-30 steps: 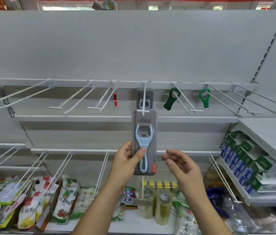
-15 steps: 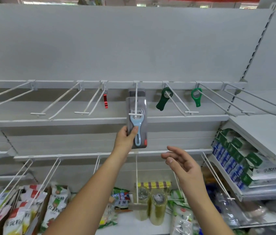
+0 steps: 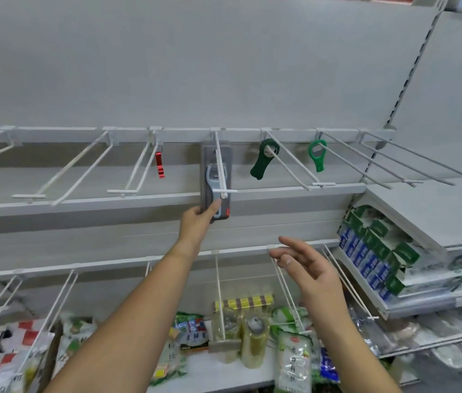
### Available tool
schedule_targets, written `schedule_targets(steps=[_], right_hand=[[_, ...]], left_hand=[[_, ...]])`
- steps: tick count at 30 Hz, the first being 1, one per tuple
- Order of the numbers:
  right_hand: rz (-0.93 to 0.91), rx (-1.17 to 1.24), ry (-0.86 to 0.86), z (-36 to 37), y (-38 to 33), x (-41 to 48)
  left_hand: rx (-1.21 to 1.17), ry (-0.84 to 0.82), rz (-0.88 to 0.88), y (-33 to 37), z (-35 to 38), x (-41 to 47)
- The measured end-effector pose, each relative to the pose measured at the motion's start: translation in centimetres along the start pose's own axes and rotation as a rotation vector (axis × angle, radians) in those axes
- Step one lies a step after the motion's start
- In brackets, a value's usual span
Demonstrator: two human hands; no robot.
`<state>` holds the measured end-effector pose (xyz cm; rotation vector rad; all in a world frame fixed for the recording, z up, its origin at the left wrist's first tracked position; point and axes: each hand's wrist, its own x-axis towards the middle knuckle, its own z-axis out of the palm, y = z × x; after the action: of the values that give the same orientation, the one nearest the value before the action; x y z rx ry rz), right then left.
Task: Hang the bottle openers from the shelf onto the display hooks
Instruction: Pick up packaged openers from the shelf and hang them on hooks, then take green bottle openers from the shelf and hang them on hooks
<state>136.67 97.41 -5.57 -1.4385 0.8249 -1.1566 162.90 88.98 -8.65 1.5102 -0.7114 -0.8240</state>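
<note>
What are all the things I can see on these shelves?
Packaged bottle opener: one seen, blue on grey card, middle hook.
Red bottle opener: one, hook left of it.
Dark green bottle opener: one, hook right of it.
Bright green bottle opener: one, farther right.
Display hooks: many, white, two rows.
Boxes: several, blue, white and green, right shelf.
Food packets: many, mixed colours, bottom shelf.
Left hand: pinches the pack's bottom.
Right hand: open, holds nothing.
</note>
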Motion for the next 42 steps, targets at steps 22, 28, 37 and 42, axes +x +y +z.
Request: schedule_targets(steps=[22,28,37,42], right_hand=[[-0.141,-0.053,0.211,-15.3,-2.6,-6.9],[-0.155,-0.093,0.35,-30.7,-5.0,-11.8],[-0.14,-0.165,0.591,-51.0,-7.7,-18.2],[-0.137,-0.187,0.729,-60.1,-7.0,-19.4]], left_hand=[[0.044,-0.421,0.576,1.5,12.4,-24.5],[0.02,-0.557,0.569,1.4,27.6,-31.8],[-0.013,-0.791,0.569,2.1,47.9,-40.5],[-0.009,-0.917,0.573,1.9,58.0,-42.3]])
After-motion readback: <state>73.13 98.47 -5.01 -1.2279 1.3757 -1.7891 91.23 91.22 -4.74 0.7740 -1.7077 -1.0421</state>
